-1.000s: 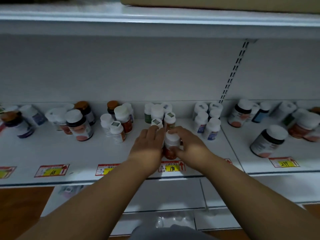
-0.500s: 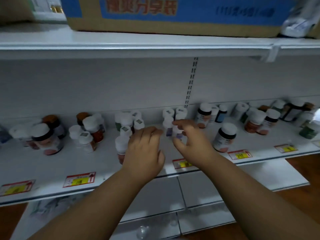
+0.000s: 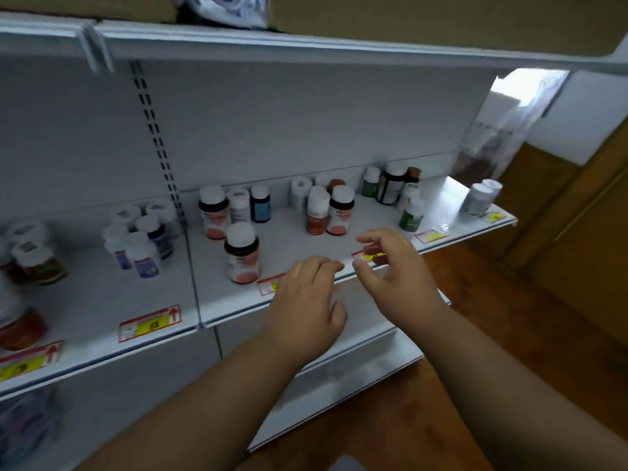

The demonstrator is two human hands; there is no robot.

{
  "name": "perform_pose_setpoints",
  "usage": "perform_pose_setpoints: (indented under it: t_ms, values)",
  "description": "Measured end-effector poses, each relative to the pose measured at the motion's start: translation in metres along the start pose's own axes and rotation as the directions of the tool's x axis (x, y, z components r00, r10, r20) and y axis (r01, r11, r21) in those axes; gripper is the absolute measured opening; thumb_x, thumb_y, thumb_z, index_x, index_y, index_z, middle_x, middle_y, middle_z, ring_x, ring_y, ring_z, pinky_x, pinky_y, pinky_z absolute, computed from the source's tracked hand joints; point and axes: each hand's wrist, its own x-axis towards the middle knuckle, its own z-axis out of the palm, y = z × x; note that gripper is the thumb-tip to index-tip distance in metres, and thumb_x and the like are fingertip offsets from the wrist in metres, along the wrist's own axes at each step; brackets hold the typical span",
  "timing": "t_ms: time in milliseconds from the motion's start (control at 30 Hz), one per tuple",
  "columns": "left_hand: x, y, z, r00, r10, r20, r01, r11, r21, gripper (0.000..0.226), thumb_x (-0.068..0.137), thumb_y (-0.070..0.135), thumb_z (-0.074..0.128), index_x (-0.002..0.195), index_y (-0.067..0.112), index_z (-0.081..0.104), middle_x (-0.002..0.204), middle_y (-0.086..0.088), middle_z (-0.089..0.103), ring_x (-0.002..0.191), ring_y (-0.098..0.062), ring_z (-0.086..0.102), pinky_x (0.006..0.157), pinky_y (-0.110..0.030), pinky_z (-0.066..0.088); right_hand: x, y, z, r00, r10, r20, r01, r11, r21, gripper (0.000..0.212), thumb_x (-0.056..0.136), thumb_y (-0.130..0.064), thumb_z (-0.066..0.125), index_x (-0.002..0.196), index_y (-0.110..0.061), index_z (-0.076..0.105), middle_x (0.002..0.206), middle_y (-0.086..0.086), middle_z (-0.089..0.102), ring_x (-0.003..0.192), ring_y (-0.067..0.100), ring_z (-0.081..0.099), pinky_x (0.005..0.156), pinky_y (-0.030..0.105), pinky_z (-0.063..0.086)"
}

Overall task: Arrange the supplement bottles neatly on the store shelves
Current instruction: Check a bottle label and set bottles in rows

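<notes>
White metal shelving fills the view, its middle shelf (image 3: 306,243) tilted across the frame and fronted by red-and-yellow price tags (image 3: 149,323), with brown flooring below and to the right. Supplement bottles stand on that shelf in loose clusters rather than rows: a white-capped, dark-collared bottle (image 3: 242,253) stands alone near the front edge, well forward of its likely match (image 3: 213,212) at the back beside a pale bottle and a blue one (image 3: 260,203); a pair with orange-red labels (image 3: 329,210) sits mid-shelf; green-labelled bottles (image 3: 412,212) and a dark jar (image 3: 390,186) crowd the far right, and small purple-labelled bottles (image 3: 144,251) huddle left of the slotted upright. Both hands hover over the front lip, apart from every bottle. The left hand (image 3: 306,302) is palm-down with fingers (image 3: 326,266) loosely curled and holding nothing; the right hand (image 3: 396,266) is raised a little, its thumb and fingers (image 3: 372,236) spread in a wide, empty pinch shape, seemingly poised for a bottle cap. The bare stretch of shelf ahead of the hands suggests room kept for lining bottles up. The lone front bottle looks like the nearest candidate to be slid back into line; much of the sorting appears undone.
</notes>
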Motion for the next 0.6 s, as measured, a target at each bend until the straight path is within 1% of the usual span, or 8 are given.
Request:
perform_pose_setpoints:
  t_ms: [67, 133, 233, 367, 500, 600]
  values:
    - [0.013, 0.011, 0.017, 1.0, -0.009, 0.016, 0.009, 1.0, -0.013, 0.047, 0.078, 0.026, 0.06, 0.124, 0.016, 0.054, 0.122, -0.003, 0.054, 0.111, -0.023, 0.05, 0.094, -0.041, 0.044, 0.005, 0.023, -0.013, 0.999, 0.034, 0.015, -0.035, 0.999, 0.017, 0.031, 0.086, -0.018, 0.068, 0.115, -0.024, 0.059, 0.112, -0.006, 0.056, 0.099, 0.004, 0.057, 0.087, 0.027, 0.05]
    - [0.029, 0.012, 0.031, 1.0, -0.003, 0.025, 0.003, 1.0, 0.003, 0.047, 0.078, 0.029, 0.057, 0.123, 0.015, 0.055, 0.121, -0.003, 0.055, 0.11, -0.023, 0.05, 0.093, -0.043, 0.045, 0.015, 0.043, -0.02, 0.999, 0.042, 0.012, -0.043, 0.999, 0.024, 0.03, 0.086, -0.02, 0.068, 0.114, -0.027, 0.058, 0.111, -0.01, 0.055, 0.099, 0.001, 0.056, 0.085, 0.024, 0.05]
    - [0.064, 0.008, 0.051, 0.999, -0.005, 0.033, 0.004, 1.0, 0.01, 0.047, 0.079, 0.029, 0.059, 0.124, 0.017, 0.054, 0.121, -0.002, 0.054, 0.109, -0.022, 0.05, 0.092, -0.042, 0.045, 0.037, 0.071, -0.024, 0.997, 0.071, -0.006, -0.07, 0.997, 0.034, 0.03, 0.087, -0.022, 0.068, 0.114, -0.029, 0.058, 0.11, -0.011, 0.055, 0.099, -0.001, 0.055, 0.084, 0.022, 0.05]
    - [0.125, 0.01, 0.082, 0.996, 0.046, 0.075, -0.043, 0.998, -0.045, 0.048, 0.081, 0.026, 0.061, 0.127, 0.018, 0.052, 0.125, -0.001, 0.052, 0.113, -0.022, 0.048, 0.095, -0.039, 0.042, 0.068, 0.104, -0.041, 0.993, 0.11, -0.046, -0.11, 0.994, -0.009, 0.028, 0.088, -0.026, 0.066, 0.114, -0.03, 0.057, 0.111, -0.009, 0.056, 0.099, 0.002, 0.056, 0.084, 0.024, 0.051]
    - [0.183, 0.025, 0.111, 0.995, 0.055, 0.086, -0.046, 0.993, -0.105, 0.048, 0.08, 0.025, 0.063, 0.126, 0.016, 0.053, 0.123, -0.003, 0.054, 0.112, -0.022, 0.05, 0.094, -0.034, 0.043, 0.1, 0.135, -0.078, 0.986, 0.14, -0.09, -0.147, 0.986, -0.077, 0.026, 0.089, -0.027, 0.065, 0.113, -0.032, 0.057, 0.107, -0.014, 0.056, 0.094, -0.001, 0.056, 0.078, 0.017, 0.048]
    - [0.212, 0.034, 0.132, 0.991, 0.069, 0.111, -0.058, 0.993, -0.107, 0.047, 0.08, 0.029, 0.061, 0.125, 0.019, 0.053, 0.123, -0.002, 0.054, 0.111, -0.02, 0.048, 0.092, -0.031, 0.04, 0.122, 0.162, -0.098, 0.972, 0.206, -0.112, -0.212, 0.976, -0.042, 0.022, 0.092, -0.027, 0.061, 0.112, -0.036, 0.056, 0.105, -0.019, 0.055, 0.095, -0.002, 0.056, 0.076, 0.014, 0.046]
